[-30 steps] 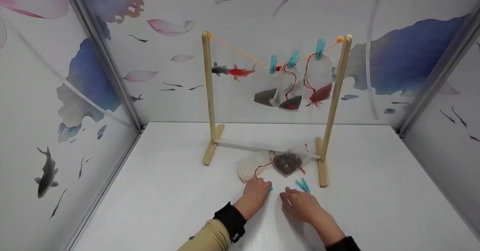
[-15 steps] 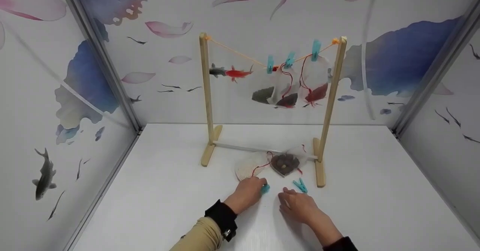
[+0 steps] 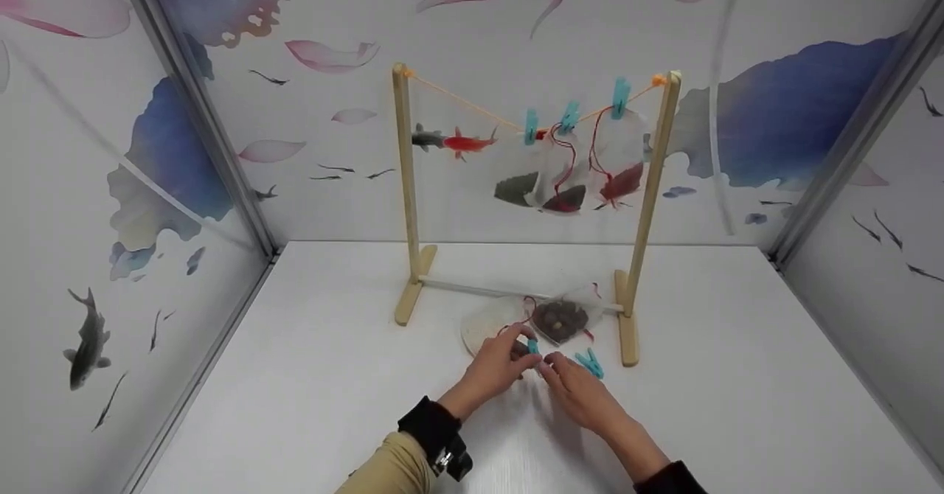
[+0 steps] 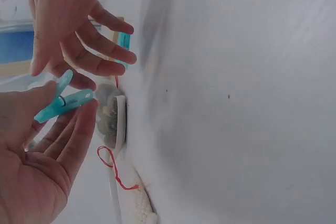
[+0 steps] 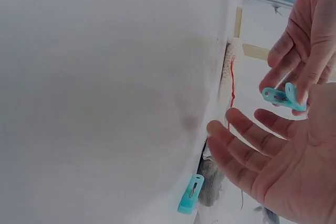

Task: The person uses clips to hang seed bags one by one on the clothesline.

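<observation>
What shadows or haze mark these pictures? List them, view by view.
Head: dim, greyish light, soft shadows on the table by the left hand and right hand. Left wrist: hazy, with a blurry grey shadow on the table. Right wrist: washed out, faint shadowing, though the held clip reads clearly.

white tabletop (image 3: 295, 391) | petal-printed back wall (image 3: 472, 44) | grey metal corner strip (image 3: 198, 110)
</observation>
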`<state>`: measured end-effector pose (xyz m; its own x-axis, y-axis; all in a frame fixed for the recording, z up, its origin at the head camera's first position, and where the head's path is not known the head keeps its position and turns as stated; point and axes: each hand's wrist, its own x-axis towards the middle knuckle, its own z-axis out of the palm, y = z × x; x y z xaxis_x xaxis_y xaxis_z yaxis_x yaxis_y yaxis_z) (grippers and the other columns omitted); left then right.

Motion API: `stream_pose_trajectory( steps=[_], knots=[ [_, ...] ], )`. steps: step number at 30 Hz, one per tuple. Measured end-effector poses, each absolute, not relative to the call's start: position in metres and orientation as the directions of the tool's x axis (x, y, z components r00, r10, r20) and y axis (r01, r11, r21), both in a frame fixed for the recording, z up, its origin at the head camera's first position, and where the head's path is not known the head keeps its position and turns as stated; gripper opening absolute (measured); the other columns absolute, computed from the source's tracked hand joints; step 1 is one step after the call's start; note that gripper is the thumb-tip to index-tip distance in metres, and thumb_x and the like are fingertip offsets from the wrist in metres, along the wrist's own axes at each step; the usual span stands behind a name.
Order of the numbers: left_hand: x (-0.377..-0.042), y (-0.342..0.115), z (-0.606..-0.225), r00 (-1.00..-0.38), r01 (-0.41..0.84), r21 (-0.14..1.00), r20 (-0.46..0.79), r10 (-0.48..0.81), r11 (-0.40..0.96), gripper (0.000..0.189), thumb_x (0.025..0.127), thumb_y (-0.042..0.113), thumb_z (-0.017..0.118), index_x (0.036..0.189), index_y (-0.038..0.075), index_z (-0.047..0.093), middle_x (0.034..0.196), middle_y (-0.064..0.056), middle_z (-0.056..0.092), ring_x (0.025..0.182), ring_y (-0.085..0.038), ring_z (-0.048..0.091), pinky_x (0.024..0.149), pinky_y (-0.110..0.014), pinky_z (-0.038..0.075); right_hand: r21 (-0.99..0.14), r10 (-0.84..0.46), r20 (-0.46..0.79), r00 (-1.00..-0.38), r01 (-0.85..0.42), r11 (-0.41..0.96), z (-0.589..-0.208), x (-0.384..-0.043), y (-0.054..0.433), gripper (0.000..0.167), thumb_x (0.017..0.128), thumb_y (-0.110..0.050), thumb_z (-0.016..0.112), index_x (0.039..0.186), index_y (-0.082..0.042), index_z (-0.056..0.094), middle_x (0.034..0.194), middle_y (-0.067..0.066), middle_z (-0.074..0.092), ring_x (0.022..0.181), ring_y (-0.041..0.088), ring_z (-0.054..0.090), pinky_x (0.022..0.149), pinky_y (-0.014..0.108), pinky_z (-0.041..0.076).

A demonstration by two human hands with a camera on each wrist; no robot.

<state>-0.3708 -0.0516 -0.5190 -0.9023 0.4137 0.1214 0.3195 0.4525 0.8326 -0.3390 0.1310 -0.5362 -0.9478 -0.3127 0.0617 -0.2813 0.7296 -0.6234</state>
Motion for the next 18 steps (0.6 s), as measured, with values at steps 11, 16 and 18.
stream_pose_trajectory(
  steps=[11, 16, 18],
  knots=[
    [-0.3683, -0.0534, -0.5149, -0.924, 0.032, 0.992, -0.016, 0.381, 0.120, 0.024, 0.097, 0.016, 0.065, 0.115, 0.002, 0.057, 0.105, -0.015, 0.075, 0.098, -0.023, 0.074, 0.081, -0.032, 0.061, -0.759, -0.302, 0.043, -0.952, -0.228, 0.610, -0.5401, -0.3420, 0.1317, 0.048, 0.108, -0.044, 0.034, 0.094, -0.003, 0.055, 0.067, -0.005, 0.051, 0.057, 0.006, 0.044, 0.055, 0.021, 0.037],
    [-0.3687, -0.0539, -0.5151, -0.930, -0.004, 0.998, -0.025, 0.366, 0.057, 0.027, 0.098, 0.018, 0.065, 0.116, -0.001, 0.057, 0.106, -0.013, 0.072, 0.100, -0.024, 0.074, 0.083, -0.032, 0.060, -0.800, -0.268, 0.055, -0.962, -0.202, 0.564, -0.5380, -0.3424, 0.1333, 0.051, 0.108, -0.046, 0.036, 0.090, -0.002, 0.055, 0.065, -0.005, 0.047, 0.055, 0.005, 0.043, 0.055, 0.021, 0.037],
    [-0.3691, -0.0546, -0.5154, -0.932, -0.014, 0.999, -0.027, 0.361, 0.039, 0.027, 0.097, 0.018, 0.065, 0.116, 0.000, 0.057, 0.105, -0.013, 0.071, 0.101, -0.025, 0.074, 0.083, -0.032, 0.060, -0.821, -0.270, 0.059, -0.961, -0.201, 0.534, -0.5374, -0.3428, 0.1338, 0.048, 0.108, -0.044, 0.038, 0.091, -0.003, 0.054, 0.067, -0.004, 0.047, 0.056, 0.005, 0.043, 0.056, 0.021, 0.037]
  ],
)
